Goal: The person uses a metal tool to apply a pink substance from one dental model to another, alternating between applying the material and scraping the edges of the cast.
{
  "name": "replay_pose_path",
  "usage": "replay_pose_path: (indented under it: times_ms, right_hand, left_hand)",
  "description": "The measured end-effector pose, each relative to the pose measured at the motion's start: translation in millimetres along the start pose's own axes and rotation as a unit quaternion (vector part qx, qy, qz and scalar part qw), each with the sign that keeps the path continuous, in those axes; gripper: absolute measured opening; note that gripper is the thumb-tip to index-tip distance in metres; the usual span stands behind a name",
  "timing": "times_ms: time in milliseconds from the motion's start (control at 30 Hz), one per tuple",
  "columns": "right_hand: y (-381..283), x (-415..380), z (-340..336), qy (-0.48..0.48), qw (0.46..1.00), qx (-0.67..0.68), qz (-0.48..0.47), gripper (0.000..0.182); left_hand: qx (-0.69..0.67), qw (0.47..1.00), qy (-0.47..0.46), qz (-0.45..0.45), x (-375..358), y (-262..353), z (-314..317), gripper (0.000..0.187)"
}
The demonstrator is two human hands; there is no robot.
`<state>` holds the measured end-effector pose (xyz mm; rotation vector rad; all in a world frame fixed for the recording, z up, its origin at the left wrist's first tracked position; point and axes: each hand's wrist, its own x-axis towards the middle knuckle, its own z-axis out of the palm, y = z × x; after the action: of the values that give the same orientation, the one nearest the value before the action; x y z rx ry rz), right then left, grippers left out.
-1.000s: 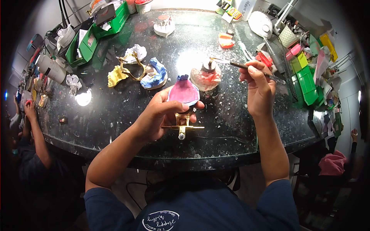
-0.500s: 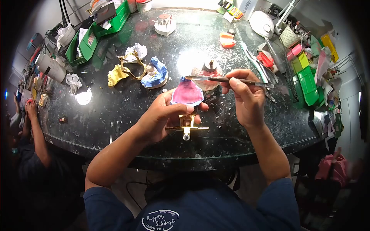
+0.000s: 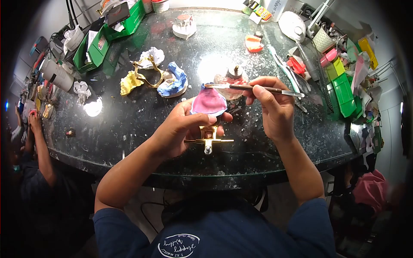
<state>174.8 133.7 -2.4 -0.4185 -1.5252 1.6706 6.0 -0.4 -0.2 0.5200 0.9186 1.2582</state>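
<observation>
My left hand [image 3: 176, 127] is closed round a dental cast [image 3: 209, 101] with a pink, wax-like surface and a pale blue rim. Below the cast, a brass articulator [image 3: 208, 141] sticks out towards me. In my right hand [image 3: 276, 107] is a wax knife [image 3: 247, 87] with a dark wooden handle, pinched between thumb and fingers. Its blade lies level at the far blue tip of the cast; whether it touches cannot be told. Just behind the blade stands a glass burner [image 3: 234, 77] with a metal top, partly hidden by the knife and fingers.
Beyond my left hand lies another brass articulator [image 3: 150, 79] with yellow, white and blue casts [image 3: 173, 81]. A pinned white model [image 3: 184, 26] stands at the back. Green bins [image 3: 94, 49] are at left, tools [image 3: 284, 71] and scraps at right. A co-worker's arm [image 3: 42, 146] shows far left.
The knife blade has shifted slightly left and up at the cast's far tip, and the knife has rolled a little. The cast has tilted slightly. Both hands keep their holds.
</observation>
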Motion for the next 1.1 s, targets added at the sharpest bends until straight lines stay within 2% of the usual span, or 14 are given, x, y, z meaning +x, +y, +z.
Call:
replay_pose_path:
  times_ms: [800, 1100]
  right_hand:
    - [2, 2, -5, 0.002, 1.0, 0.02, -0.014, 0.011]
    - [-4, 7, -21, 0.06, 0.996, 0.035, -0.05, 0.013]
  left_hand:
    - [-0.007, 1.0, -0.002, 0.002, 0, 0, -1, 0.045]
    - [-0.009, 1.0, 0.005, 0.015, 0, 0, 0, 0.04]
